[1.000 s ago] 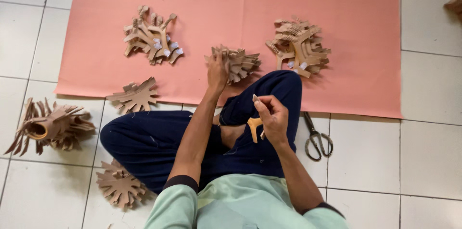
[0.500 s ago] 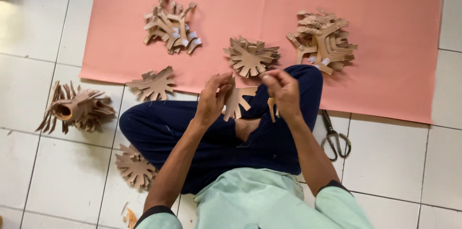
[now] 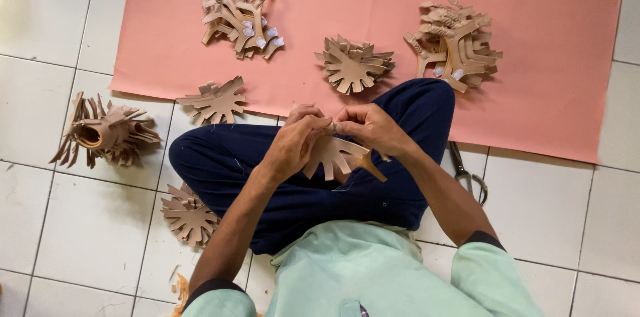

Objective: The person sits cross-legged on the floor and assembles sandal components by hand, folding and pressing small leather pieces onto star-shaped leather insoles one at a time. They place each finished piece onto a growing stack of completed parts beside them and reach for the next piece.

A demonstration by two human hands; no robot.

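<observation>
Both hands meet at centre frame over the crossed legs [image 3: 267, 177], gripping one tan cutout [image 3: 337, 156] with fanned prongs. Left hand [image 3: 297, 140] pinches its upper edge from the left; right hand [image 3: 370, 129] grasps the same edge from the right, fingertips touching. On the pink sheet [image 3: 547, 57] at top lie three piles: upper left [image 3: 240, 17], middle [image 3: 353, 64], upper right [image 3: 457, 44]. More cutouts sit on the tiles at left [image 3: 107, 132], [image 3: 215, 100], [image 3: 189, 214]. Scissors [image 3: 467, 174] lie at right, just beside the knee.
</observation>
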